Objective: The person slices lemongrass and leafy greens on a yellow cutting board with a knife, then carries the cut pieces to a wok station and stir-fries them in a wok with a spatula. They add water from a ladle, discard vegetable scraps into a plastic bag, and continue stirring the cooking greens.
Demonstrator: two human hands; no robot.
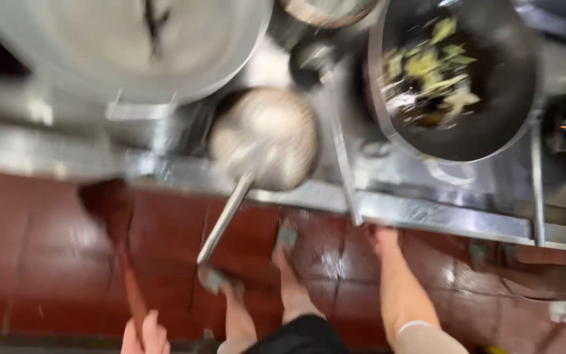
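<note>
Nearest to you, at 7 o'clock in the view, your left hand (pixel 145 335) has its fingers curled tight around the thin shaft of a long wooden paddle (pixel 116 223). The dark, broad blade hangs out toward 10 o'clock over the red tiled floor (pixel 27 262). It looks stiff and fairly light, but blade-heavy at that length. You hold it at the very tail, so expect it to swing, and a grip further up the shaft would probably steady it. The wood seems dry rather than slick, though blur hides the surface.

At 5 o'clock your right arm reaches up to the steel counter edge (pixel 427 219). Your right hand (pixel 380 237) sits at the near end of a slim metal rod (pixel 343 164) that runs away toward 12 o'clock. Motion blur smears the fingers, so you cannot tell whether they are clamped on it or only touching. The rod is likely rigid, smooth and possibly greasy or warm, so take it at the end nearest you.

Between the hands, a round mesh skimmer (pixel 266 137) lies on the counter with its handle angled down to 7 o'clock.

Farther off, at 1 o'clock, a dark wok (pixel 492 118) holds chopped greens (pixel 430 75). At 11 o'clock stands a large pale metal lid (pixel 126 46).
</note>
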